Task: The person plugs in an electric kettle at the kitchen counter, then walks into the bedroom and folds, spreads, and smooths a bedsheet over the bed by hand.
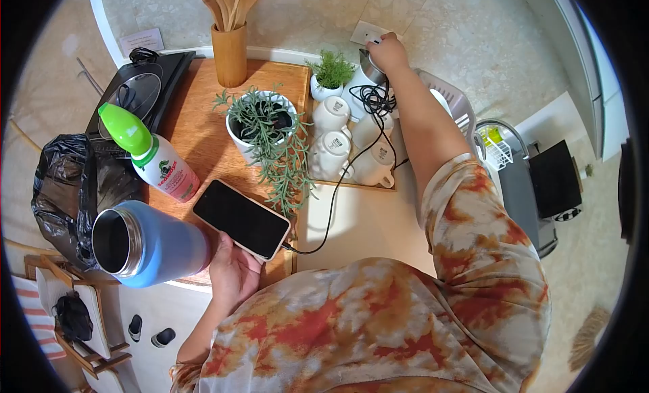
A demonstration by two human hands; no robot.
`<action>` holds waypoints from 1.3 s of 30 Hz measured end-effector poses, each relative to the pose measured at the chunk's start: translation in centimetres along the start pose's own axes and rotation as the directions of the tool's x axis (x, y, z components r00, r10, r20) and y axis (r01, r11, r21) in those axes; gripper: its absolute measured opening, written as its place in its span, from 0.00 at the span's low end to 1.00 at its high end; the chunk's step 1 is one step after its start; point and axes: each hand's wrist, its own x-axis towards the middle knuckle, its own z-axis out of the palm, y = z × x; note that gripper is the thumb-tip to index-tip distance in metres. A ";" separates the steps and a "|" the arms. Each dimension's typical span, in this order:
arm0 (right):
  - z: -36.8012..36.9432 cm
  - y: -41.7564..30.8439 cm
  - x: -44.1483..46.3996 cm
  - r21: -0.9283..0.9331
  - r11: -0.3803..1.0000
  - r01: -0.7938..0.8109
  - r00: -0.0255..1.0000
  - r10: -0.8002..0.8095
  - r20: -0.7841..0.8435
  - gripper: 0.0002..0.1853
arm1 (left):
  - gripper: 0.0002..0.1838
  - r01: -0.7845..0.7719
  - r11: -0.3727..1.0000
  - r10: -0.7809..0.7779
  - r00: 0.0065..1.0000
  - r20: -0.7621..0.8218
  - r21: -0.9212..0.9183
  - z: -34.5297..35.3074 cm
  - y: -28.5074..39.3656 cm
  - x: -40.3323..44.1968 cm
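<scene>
My left hand point(234, 274) grips the lower edge of a phone point(242, 218) with a dark screen, its thumb at the edge and the other fingers mostly hidden underneath. A black charging cable point(330, 224) is plugged into the phone's right end. It runs up to a loose tangle beside the upturned mugs point(332, 153). My right hand point(388, 53) reaches to a wall socket point(365, 33), its fingers pinched together at the socket's face. What they hold there is mostly hidden. A kettle point(356, 94) stands just below that hand, partly behind the cable.
Around the phone are a blue flask point(159, 243) without a lid, a green-topped bottle point(165, 166) and a trailing potted plant point(270, 132). A small plant point(331, 72) and a wooden utensil holder point(230, 55) stand near the wall. A dish rack point(454, 99) is at right.
</scene>
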 end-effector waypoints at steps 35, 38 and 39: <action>-1.1 -0.7 -2.5 -0.117 0.986 -0.120 0.992 0.114 -0.056 0.24 | 0.19 -0.074 0.306 -0.411 0.889 0.202 0.949 6.8 3.6 -2.5; -1.0 -0.2 -2.1 -0.105 0.983 -0.152 0.987 0.146 -0.065 0.24 | 0.19 -0.049 0.326 -0.403 0.896 0.186 0.944 6.4 3.7 -2.6; -0.9 -0.1 -1.8 -0.107 0.983 -0.146 0.988 0.139 -0.066 0.24 | 0.19 -0.052 0.331 -0.398 0.898 0.189 0.942 6.2 3.7 -2.6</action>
